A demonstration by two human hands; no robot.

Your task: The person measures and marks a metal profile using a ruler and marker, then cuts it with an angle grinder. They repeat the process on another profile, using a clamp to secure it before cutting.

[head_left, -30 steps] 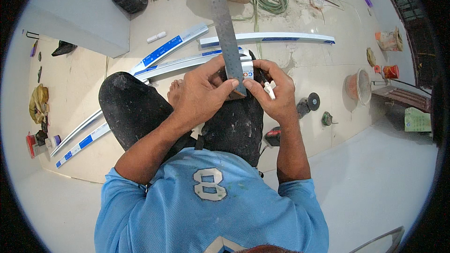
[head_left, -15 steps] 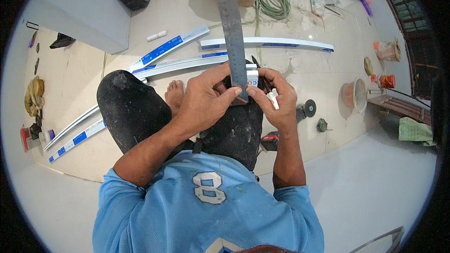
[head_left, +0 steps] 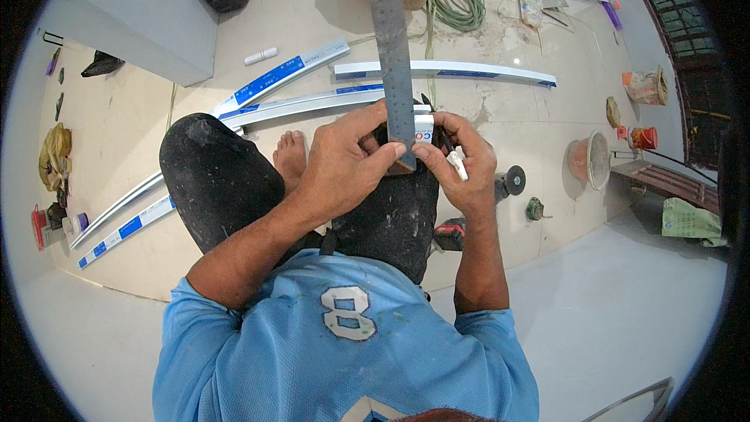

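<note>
My left hand (head_left: 344, 156) is closed on the lower end of a long grey metal ruler (head_left: 391, 47), thumb in front. The ruler stands up and away from me over my bent knee, and a brown edge shows at its bottom. Pressed against its right side is a short white profile piece (head_left: 423, 130) with printed film. My right hand (head_left: 466, 160) grips this piece between thumb and fingers. A dark marker with a white end (head_left: 458, 164) is tucked in the same hand. The fingers behind the ruler are partly hidden.
Long white profiles with blue film (head_left: 445, 70) lie on the tiled floor ahead and at left. Right of me are an angle grinder (head_left: 512, 180), a red-and-black battery (head_left: 451, 234) and a bucket (head_left: 598, 159). A coiled green hose (head_left: 455, 5) lies farther off.
The ruler and profile piece have shifted very slightly right in the picture. The marker's white end has tilted a little in my right hand. Both grips stay the same.
</note>
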